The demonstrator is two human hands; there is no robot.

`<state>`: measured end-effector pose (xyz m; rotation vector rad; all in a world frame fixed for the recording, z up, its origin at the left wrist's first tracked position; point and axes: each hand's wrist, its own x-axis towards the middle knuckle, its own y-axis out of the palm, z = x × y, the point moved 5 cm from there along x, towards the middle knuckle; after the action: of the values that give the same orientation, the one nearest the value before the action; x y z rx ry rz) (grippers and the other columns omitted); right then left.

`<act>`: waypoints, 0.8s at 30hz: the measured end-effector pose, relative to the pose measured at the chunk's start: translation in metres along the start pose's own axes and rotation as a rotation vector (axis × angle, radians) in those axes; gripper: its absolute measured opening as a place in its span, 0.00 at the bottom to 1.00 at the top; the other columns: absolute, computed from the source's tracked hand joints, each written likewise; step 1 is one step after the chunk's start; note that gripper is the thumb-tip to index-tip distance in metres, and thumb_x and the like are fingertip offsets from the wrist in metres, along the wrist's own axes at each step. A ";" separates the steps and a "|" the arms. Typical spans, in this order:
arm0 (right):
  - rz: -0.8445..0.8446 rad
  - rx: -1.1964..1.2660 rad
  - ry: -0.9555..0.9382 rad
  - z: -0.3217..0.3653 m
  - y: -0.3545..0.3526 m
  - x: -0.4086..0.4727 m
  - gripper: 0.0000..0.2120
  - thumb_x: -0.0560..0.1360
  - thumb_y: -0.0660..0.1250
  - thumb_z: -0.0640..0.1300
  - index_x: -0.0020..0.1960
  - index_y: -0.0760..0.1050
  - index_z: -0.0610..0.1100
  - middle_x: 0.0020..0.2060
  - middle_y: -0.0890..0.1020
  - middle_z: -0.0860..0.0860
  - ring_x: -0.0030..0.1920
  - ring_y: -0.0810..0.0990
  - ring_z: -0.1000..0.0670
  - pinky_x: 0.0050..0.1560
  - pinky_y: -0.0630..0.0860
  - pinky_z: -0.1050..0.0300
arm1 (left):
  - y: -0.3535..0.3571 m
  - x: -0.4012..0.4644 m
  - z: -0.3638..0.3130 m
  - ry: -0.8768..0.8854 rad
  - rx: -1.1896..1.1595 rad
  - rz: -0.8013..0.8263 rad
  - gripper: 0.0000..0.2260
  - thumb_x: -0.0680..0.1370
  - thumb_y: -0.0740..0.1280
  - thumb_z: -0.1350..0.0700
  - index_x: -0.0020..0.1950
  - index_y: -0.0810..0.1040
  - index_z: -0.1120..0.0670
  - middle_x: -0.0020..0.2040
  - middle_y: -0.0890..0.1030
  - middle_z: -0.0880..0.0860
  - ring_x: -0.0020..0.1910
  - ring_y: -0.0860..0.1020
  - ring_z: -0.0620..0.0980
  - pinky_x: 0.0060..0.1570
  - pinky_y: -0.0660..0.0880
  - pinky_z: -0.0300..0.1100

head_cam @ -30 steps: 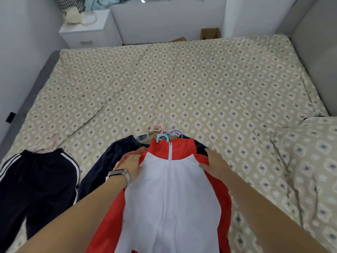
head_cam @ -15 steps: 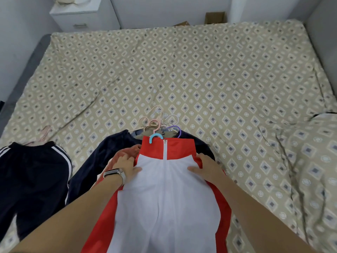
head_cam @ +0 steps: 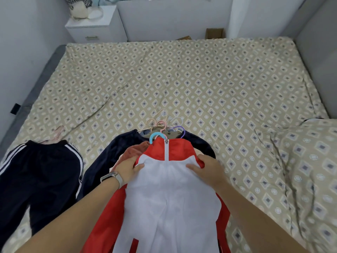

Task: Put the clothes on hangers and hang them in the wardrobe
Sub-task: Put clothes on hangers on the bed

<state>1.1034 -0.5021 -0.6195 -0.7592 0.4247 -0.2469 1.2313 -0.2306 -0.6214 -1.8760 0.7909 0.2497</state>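
A red and white zip jacket (head_cam: 169, 190) lies on top of a pile of clothes on the bed, on a blue hanger (head_cam: 155, 136). Under it sit a dark navy garment (head_cam: 109, 152), a rust-coloured one (head_cam: 133, 152) and several more hangers (head_cam: 164, 123), one purple (head_cam: 180, 129). My left hand (head_cam: 128, 170), with a watch on the wrist, grips the jacket's left shoulder, thumb on the white panel. My right hand (head_cam: 206, 168) grips the right shoulder the same way, bunching the white fabric between them.
Black trousers with white stripes (head_cam: 40, 179) lie at the left on a pink hanger (head_cam: 58, 132). The patterned bed sheet (head_cam: 182, 79) fills the view. A folded quilt (head_cam: 300, 170) lies at the right. A white nightstand (head_cam: 94, 28) stands beyond the bed's far left corner.
Both hands have slid inward from the jacket's outer shoulders onto the white chest panel and closed on the fabric, which now bunches between them. The camera view shifted slightly.
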 end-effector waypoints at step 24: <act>-0.429 0.227 0.022 0.123 -0.088 -0.421 0.32 0.53 0.76 0.64 0.28 0.58 0.44 0.26 0.58 0.53 0.29 0.57 0.54 0.31 0.58 0.54 | -0.069 -0.410 -0.022 0.376 -0.264 -0.300 0.14 0.71 0.73 0.48 0.33 0.72 0.52 0.27 0.71 0.47 0.27 0.67 0.43 0.29 0.63 0.37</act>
<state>0.7805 -0.3353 -0.3586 -0.6180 0.2449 -0.6938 0.9583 -0.0660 -0.3528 -2.2995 0.7365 -0.2042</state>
